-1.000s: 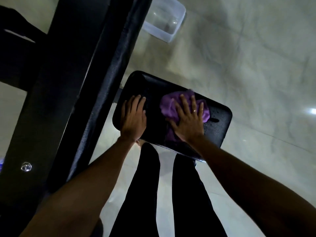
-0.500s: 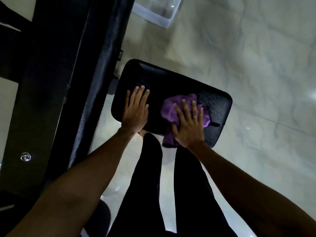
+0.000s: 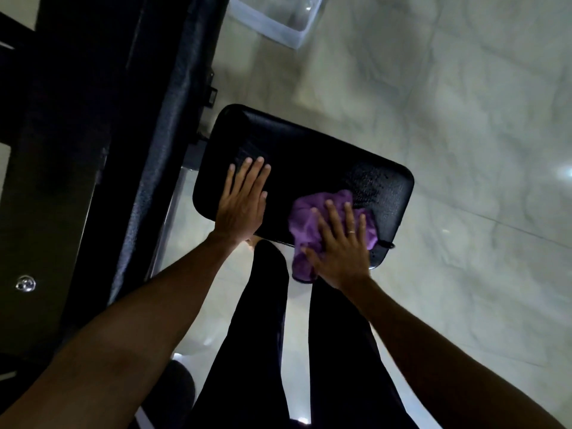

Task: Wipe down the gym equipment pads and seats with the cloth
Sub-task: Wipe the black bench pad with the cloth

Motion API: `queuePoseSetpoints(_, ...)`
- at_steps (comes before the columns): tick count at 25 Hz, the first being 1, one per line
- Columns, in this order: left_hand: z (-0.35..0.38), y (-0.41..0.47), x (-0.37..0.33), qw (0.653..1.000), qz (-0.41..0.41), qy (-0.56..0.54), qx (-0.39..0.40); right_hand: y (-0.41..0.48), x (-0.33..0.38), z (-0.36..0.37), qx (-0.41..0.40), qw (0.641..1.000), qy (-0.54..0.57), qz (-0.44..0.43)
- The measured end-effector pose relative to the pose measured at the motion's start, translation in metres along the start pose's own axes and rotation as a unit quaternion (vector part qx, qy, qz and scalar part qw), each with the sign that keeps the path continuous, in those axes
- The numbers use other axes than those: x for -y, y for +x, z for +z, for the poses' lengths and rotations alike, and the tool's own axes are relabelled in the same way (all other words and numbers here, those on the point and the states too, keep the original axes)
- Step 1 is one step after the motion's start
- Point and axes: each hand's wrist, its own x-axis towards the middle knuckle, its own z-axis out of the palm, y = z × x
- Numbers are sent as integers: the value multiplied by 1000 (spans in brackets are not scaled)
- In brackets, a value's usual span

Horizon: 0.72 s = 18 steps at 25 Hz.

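1. Right now, the purple cloth [image 3: 309, 222] lies bunched on the black seat pad [image 3: 309, 162], at its near edge toward the right end. One corner hangs down over that edge.
2. The right hand [image 3: 342, 247] lies flat on top of the cloth, fingers straight and spread. It presses the cloth onto the pad rather than gripping it. A ring [image 3: 352, 232] shows on one finger.
3. The left hand [image 3: 243, 205] is also flat and holds nothing. Its fingers are straight and close together, and its palm rests on the bare left part of the pad, probably to steady it.
4. The pad's long axis runs from upper left to lower right in the view, across the person's body. Shiny droplets [image 3: 379, 184] sit on its right end, just beyond the right fingertips. So the wet, seemingly unwiped patch lies ahead and to the right of the cloth. The right hand is plainly the nearer one, and I judge the next stroke should push away and rightward along that axis.
5. Count: one cloth, one seat pad and two hands, both on the pad.
6. One long dark upright pad [image 3: 145, 150] stands just left of the seat, and neither hand touches it.
7. One pale plastic bin [image 3: 278, 26] sits on the tiled floor [image 3: 464, 134], well apart from the seat.
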Motion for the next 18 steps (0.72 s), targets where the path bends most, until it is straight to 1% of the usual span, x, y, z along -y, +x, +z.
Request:
queuePoseSetpoints(2, 1, -2, -3, 1000, -5, 8, 5, 7, -14, -2, -14, 991, 35, 127)
queuePoseSetpoints(3, 1, -2, -4, 1000, -10, 14, 6, 15, -5, -2, -23, 980, 59, 187)
queuePoseSetpoints(4, 3, -2, -4, 1000, -14, 17, 8, 23, 13, -2, -32, 972, 79, 220)
queuePoseSetpoints(5, 4, -3, -4, 1000, -15, 19, 12, 30, 36, -1, -36, 972, 88, 215)
queuePoseSetpoints(8, 6, -3, -1, 1000, -6, 23, 20, 30, 90, 7, -10, 993, 77, 85)
queuePoseSetpoints(10, 6, -4, 1, 1000, 2, 19, 24, 28, 84, 10, -19, 998, 54, 34)
queuePoseSetpoints(13, 5, -2, -3, 1000, -6, 18, 11, 10, 36, 15, -50, 998, 20, -32)
queuePoseSetpoints(14, 5, -2, -3, 1000, -10, 17, 8, -4, 16, 20, -67, 997, 11, -37)
queuePoseSetpoints(16, 4, -3, -2, 1000, -11, 16, 4, -31, -11, 29, -96, 995, 8, -11)
queuePoseSetpoints(18, 5, -2, -4, 1000, -7, 23, 3, -34, -9, 32, -102, 994, 17, 34)
